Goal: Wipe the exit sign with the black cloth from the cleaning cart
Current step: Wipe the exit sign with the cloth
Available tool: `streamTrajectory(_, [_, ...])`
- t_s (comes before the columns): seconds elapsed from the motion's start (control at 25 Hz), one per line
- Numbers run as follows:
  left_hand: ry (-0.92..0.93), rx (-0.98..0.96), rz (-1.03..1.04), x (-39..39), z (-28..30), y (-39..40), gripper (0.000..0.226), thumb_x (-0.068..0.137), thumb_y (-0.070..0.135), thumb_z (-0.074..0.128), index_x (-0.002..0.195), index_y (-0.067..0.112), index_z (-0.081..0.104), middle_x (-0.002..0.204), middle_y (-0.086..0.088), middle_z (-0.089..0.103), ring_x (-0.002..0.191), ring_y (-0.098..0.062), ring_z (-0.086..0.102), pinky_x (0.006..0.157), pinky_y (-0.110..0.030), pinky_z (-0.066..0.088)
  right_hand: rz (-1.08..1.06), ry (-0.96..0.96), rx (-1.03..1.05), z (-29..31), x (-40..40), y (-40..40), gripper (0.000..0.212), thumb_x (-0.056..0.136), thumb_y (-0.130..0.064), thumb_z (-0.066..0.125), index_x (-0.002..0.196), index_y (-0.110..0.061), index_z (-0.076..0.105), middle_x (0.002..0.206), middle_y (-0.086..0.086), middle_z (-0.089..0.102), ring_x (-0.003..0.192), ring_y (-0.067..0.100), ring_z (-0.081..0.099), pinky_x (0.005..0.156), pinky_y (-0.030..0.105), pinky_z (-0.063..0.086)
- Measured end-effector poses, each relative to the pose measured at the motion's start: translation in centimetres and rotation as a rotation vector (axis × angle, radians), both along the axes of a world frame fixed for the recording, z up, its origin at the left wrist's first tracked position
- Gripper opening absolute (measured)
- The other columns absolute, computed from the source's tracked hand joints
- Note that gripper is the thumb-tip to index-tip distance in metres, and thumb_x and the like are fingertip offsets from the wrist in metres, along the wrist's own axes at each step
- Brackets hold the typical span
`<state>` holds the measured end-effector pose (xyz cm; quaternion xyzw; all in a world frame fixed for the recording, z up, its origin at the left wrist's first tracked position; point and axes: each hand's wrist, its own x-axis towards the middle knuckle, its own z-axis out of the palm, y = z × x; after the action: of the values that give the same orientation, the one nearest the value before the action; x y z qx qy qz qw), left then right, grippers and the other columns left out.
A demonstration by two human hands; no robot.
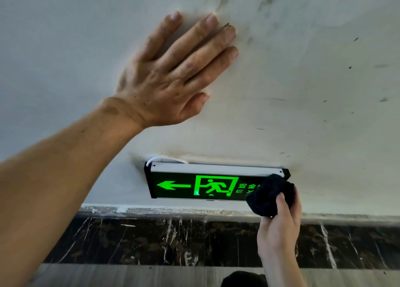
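Observation:
A black exit sign (pixel 194 185) with a lit green arrow and running figure is mounted low on the white wall, above the dark skirting. My right hand (pixel 279 228) holds a bunched black cloth (pixel 268 194) and presses it against the sign's right end, covering the last letters. My left hand (pixel 173 74) lies flat on the wall above and to the left of the sign, fingers spread, holding nothing.
The white wall (pixel 313 92) is stained and speckled with dark marks. A white cable (pixel 166 158) loops out behind the sign's top left corner. Below runs a dark marble skirting (pixel 151 241), then grey floor (pixel 108 276). A dark rounded thing (pixel 243 279) shows at the bottom edge.

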<state>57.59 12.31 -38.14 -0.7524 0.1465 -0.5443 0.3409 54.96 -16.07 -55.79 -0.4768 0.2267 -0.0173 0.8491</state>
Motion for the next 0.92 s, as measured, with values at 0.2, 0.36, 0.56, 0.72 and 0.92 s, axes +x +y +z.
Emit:
streamTrajectory(0.2, [0.007, -0.006, -0.008, 0.0, -0.1, -0.1, 0.066, 0.096, 0.037, 0.043, 0.156, 0.009, 0.038, 0.158, -0.011, 0.037, 0.145, -0.034, 0.035, 0.123, -0.051, 0.014, -0.118, -0.035, -0.140, 0.0, 0.6, 1.5, 0.035, 0.091, -0.011, 0.065, 0.103, -0.044, 0.062, 0.126, -0.004, 0.063, 0.118, 0.015, 0.060, 0.103, 0.042, 0.048])
streamTrajectory(0.36, [0.013, -0.013, -0.011, 0.2, -0.2, 0.0, 0.067, 0.096, 0.036, 0.046, 0.156, 0.009, 0.037, 0.158, -0.011, 0.036, 0.146, -0.034, 0.033, 0.123, -0.051, 0.014, -0.089, -0.063, -0.153, -0.3, 0.2, 2.6, 0.035, 0.089, -0.009, 0.067, 0.097, -0.043, 0.062, 0.120, -0.004, 0.064, 0.113, 0.014, 0.063, 0.097, 0.038, 0.051])
streamTrajectory(0.56, [0.014, -0.017, -0.012, 0.2, -0.2, 0.1, 0.068, 0.096, 0.037, 0.045, 0.157, 0.010, 0.036, 0.159, -0.011, 0.035, 0.146, -0.034, 0.032, 0.124, -0.051, 0.012, 0.077, -0.117, -0.204, -0.8, -2.0, 5.8, 0.037, 0.087, -0.008, 0.068, 0.099, -0.042, 0.061, 0.112, -0.005, 0.063, 0.093, -0.001, 0.066, 0.067, 0.013, 0.055])
streamTrajectory(0.72, [0.008, -0.020, -0.025, 0.4, -0.2, 0.1, 0.066, 0.097, 0.037, 0.042, 0.157, 0.010, 0.036, 0.158, -0.010, 0.036, 0.146, -0.034, 0.034, 0.124, -0.051, 0.013, 0.213, -0.076, -0.183, -1.2, -3.9, 9.6, 0.034, 0.084, -0.004, 0.071, 0.104, -0.028, 0.060, 0.109, 0.000, 0.065, 0.089, 0.000, 0.068, 0.063, 0.014, 0.055])
streamTrajectory(0.92, [0.017, -0.034, -0.038, 0.5, -0.3, 0.1, 0.068, 0.095, 0.037, 0.043, 0.157, 0.011, 0.035, 0.158, -0.009, 0.036, 0.146, -0.033, 0.034, 0.124, -0.051, 0.014, 0.263, 0.022, -0.118, -1.1, -5.6, 14.2, 0.031, 0.079, -0.001, 0.076, 0.096, -0.024, 0.062, 0.103, 0.007, 0.068, 0.081, 0.007, 0.070, 0.064, 0.019, 0.055])
